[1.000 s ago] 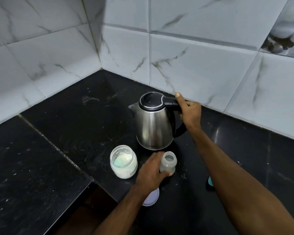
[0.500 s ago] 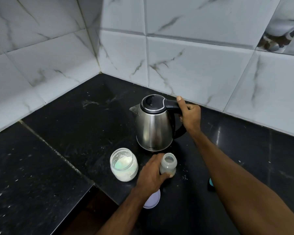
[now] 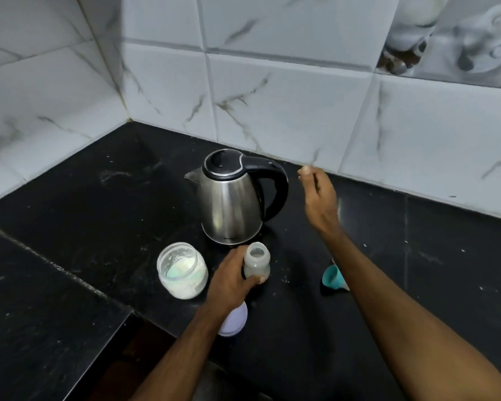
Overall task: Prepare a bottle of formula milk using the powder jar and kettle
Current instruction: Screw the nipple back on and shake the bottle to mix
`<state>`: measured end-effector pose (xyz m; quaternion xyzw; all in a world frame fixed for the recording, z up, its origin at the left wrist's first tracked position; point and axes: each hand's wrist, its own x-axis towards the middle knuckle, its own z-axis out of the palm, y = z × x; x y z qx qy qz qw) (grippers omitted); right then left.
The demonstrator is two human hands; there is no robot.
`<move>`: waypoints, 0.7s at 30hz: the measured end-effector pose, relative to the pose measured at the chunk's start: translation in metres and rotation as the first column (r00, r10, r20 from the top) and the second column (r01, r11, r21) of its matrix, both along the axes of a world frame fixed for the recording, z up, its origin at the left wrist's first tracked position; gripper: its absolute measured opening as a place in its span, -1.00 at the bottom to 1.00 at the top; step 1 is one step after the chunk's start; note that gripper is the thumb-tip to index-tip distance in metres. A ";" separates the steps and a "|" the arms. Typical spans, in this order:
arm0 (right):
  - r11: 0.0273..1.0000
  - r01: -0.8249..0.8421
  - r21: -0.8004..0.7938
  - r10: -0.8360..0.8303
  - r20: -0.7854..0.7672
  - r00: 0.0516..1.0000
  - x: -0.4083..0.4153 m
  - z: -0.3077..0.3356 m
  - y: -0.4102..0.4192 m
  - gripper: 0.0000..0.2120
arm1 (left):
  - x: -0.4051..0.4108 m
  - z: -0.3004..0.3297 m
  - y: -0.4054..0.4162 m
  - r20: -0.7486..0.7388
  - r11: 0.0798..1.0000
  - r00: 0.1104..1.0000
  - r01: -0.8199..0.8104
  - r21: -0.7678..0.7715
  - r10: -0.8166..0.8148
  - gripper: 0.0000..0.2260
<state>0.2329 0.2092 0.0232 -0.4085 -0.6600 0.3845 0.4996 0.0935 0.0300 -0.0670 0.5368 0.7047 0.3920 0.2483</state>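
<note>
A steel kettle (image 3: 230,202) with a black lid and handle stands upright on the black counter (image 3: 99,198), spout to the left. In front of it my left hand (image 3: 232,280) grips a small translucent baby bottle (image 3: 257,263), open at the top and upright. An open glass powder jar (image 3: 182,270) holding white powder sits left of the bottle. My right hand (image 3: 318,195) hovers just right of the kettle's handle, off it, fingers loosely curled and empty.
A teal bottle cap (image 3: 331,277) lies right of the bottle, partly behind my right forearm. A pale lilac lid (image 3: 235,321) sits under my left wrist. Marble-look tiled walls (image 3: 272,96) meet in a corner behind. The counter steps down at the front left edge (image 3: 122,316).
My right hand has let go of the kettle handle and drawn away to the right. The left hand still holds the bottle. The view has shifted slightly.
</note>
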 end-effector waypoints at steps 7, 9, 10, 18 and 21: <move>1.000 0.028 0.006 -0.029 0.068 0.997 0.057 -0.009 -0.033 -0.57 | -0.002 -0.001 0.003 0.035 0.999 0.999 0.004 0.033 -0.005 -0.53; 1.000 0.029 -0.010 -0.028 0.114 0.993 0.069 -0.019 -0.044 -0.71 | -0.003 -0.004 0.004 0.050 0.999 0.999 0.004 0.039 -0.006 -0.52; 0.999 0.025 -0.019 -0.023 0.132 0.991 0.073 -0.024 -0.050 -0.78 | -0.003 -0.005 0.004 0.053 0.999 0.999 0.005 0.037 -0.007 -0.52; 0.995 -0.045 0.093 -0.020 0.599 0.800 0.108 -0.074 -0.087 -0.67 | -0.004 -0.011 0.006 0.066 1.000 0.998 0.002 0.006 -0.002 -0.50; 0.992 -0.066 0.105 -0.027 0.701 0.713 0.113 -0.086 -0.105 -0.57 | -0.005 -0.011 0.005 0.073 1.000 0.997 -0.002 -0.006 0.002 -0.51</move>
